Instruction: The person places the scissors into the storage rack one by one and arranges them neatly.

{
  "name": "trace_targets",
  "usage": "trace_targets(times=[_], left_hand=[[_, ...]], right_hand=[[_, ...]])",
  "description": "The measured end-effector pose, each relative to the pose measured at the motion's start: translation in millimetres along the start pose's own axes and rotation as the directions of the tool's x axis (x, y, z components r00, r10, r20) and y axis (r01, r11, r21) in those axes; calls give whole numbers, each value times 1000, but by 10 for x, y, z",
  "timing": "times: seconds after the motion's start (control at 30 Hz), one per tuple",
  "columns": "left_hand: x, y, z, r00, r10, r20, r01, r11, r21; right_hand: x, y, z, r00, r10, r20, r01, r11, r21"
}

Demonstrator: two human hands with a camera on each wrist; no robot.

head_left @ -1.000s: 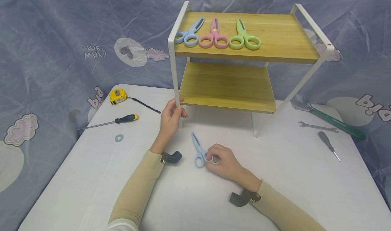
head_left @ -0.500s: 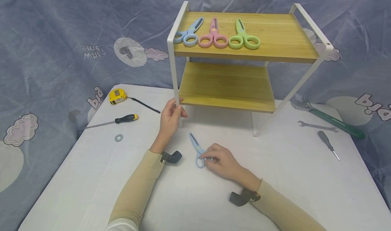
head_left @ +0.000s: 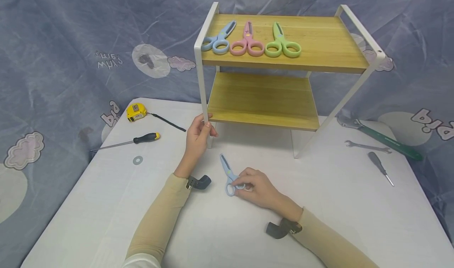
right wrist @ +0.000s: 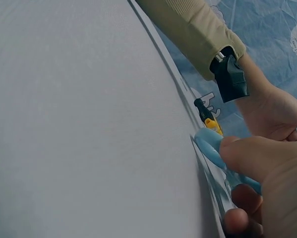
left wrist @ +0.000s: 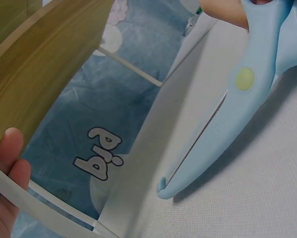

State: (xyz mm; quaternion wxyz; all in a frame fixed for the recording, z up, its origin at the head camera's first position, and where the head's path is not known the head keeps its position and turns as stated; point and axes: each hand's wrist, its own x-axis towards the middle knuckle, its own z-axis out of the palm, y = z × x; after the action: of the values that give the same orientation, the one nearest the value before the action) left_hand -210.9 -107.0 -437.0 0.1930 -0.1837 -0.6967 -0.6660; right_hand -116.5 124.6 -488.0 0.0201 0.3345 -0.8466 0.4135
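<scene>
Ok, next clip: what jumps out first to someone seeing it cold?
The wooden shelf at the back of the white table, with blue, pink and green scissors in a row on its top tier. Below, the left hand grips the shelf's front leg while the right hand holds a second blue pair flat on the table.

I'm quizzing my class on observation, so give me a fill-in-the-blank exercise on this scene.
1. The right hand pinches the handles of the ____ scissors on the table.
2. The left hand grips the rack's white front ____.
3. On the top shelf, the pink scissors lie ____ the blue and green pairs.

Missing words: blue; leg; between
</scene>
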Motion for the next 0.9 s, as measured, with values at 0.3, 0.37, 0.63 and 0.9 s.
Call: trace_targets(times=[0.3,0.37,0.63,0.9], left_hand=[[-5,-2,6,999,-34,-13,34,999,-5],[-7,-1,6,999,-39,-13,39,999,-6],[-4,8,10,999,-39,-13,39,999,-4],[-5,10,20,999,-49,-13,49,999,-3]], right_hand=[[-2,-16,-2,1000,22,14,-22,1000,-17],[-2,-17,-5,1000,22,20,-21,999,-28],[-5,-8,-18,998,-2,57,5,999,-51],[-14,4,-13,999,-11,49,13,999,-40]])
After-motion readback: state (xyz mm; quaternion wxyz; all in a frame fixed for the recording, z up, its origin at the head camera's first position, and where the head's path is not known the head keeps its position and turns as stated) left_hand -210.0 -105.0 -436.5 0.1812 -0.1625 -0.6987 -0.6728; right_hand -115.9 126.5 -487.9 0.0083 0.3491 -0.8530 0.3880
